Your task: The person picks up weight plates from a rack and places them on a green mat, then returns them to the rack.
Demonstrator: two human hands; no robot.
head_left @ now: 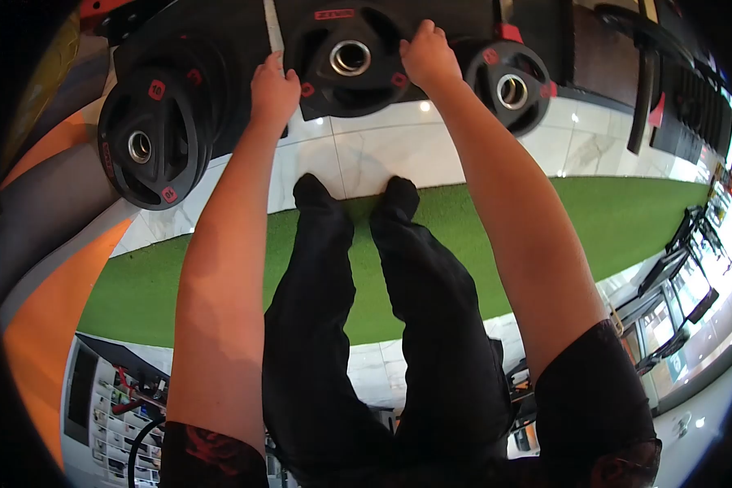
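Observation:
A black weight plate [321,69] with a silver centre ring and red marks is at the top centre, between my two hands. My left hand [275,88] is at its left edge, with fingers curled and the thumb near a red mark. On the opposite edge, my right hand [429,55] has its fingers bent round the rim. How much of each hand's fingers lies behind the plate is hidden. Another black plate [142,106] marked 10 stands at the left, in front of more plates. A smaller black plate [533,98] is right of my right hand.
My feet in dark footwear stand on pale tiles [382,150] below the plates. Green turf [431,244] crosses behind them. A black rack part with a curved bar [644,89] is at the upper right. Grey and orange surfaces [57,301] line the left side.

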